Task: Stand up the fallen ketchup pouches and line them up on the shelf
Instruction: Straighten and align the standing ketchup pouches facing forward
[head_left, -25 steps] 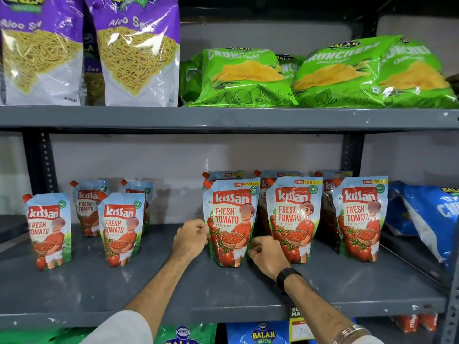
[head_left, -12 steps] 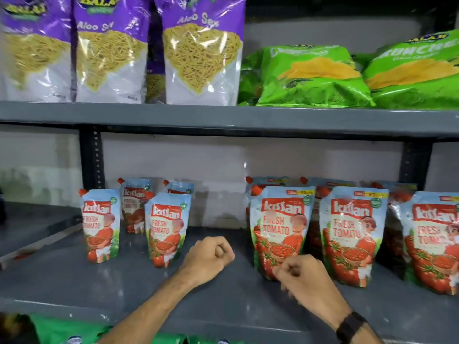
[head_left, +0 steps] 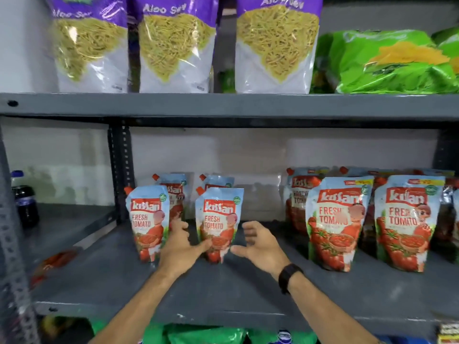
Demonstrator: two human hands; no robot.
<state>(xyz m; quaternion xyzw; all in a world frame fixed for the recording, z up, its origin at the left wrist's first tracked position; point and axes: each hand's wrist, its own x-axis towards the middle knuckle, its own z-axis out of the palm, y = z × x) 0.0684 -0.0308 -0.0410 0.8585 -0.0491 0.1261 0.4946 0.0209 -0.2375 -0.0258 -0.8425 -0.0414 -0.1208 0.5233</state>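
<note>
Several blue-and-red ketchup pouches stand upright on the grey shelf (head_left: 223, 291). A small front pouch (head_left: 218, 219) stands at centre, with another small pouch (head_left: 148, 219) to its left and two more behind them. My left hand (head_left: 181, 247) is open, its thumb touching the centre pouch's lower left side. My right hand (head_left: 258, 244) is open just right of that pouch, fingers curled, apart from it. Larger pouches (head_left: 335, 222) stand in rows at the right.
Purple snack bags (head_left: 173, 43) and green chip bags (head_left: 392, 60) fill the upper shelf. A dark upright post (head_left: 120, 170) stands behind the left pouches. A dark bottle (head_left: 24, 202) stands on the neighbouring shelf at the left. Green and blue bags show below the shelf.
The view has swung left. Both hands have moved from the large pouches over to the small pouches and have gone from fists to spread fingers around the centre small pouch.
</note>
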